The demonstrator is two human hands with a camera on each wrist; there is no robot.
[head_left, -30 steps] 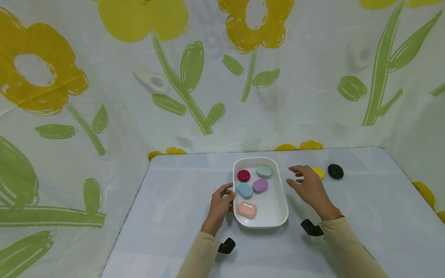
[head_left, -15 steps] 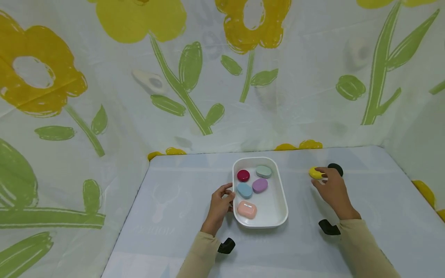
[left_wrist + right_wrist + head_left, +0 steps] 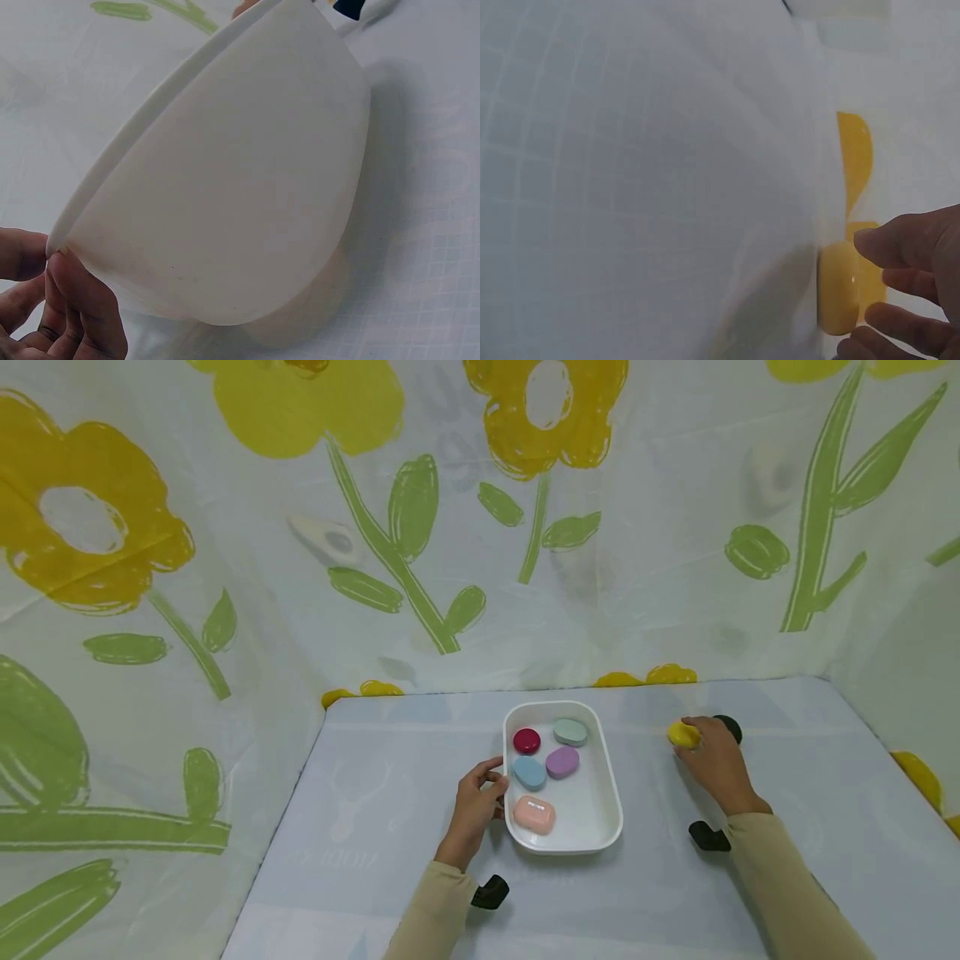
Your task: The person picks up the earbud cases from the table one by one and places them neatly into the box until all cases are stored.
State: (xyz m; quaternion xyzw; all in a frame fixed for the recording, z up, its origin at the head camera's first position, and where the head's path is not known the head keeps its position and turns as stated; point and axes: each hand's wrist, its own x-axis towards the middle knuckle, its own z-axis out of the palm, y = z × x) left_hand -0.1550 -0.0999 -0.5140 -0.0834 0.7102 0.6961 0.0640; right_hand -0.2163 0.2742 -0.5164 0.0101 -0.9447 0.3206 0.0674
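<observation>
My left hand pinches the left rim of a white plastic tray; in the left wrist view its fingertips are at the edge of the tray's wall. Inside lie a crimson soap, a mint one, a blue one, a purple one and a pink soap bar. To the right, my right hand has its thumb and fingers around an oval yellow soap. The right wrist view shows the thumb at one end of the yellow soap, the other fingers at its opposite side.
A black oval soap lies just behind my right hand, partly hidden by it. A pale cloth covers the table. Flower-printed curtains rise along the back and sides. A black wrist mount hangs below each forearm.
My right hand has moved right from beside the tray to the yellow soap, and its fingers have closed around it. The left hand stays at the tray's rim.
</observation>
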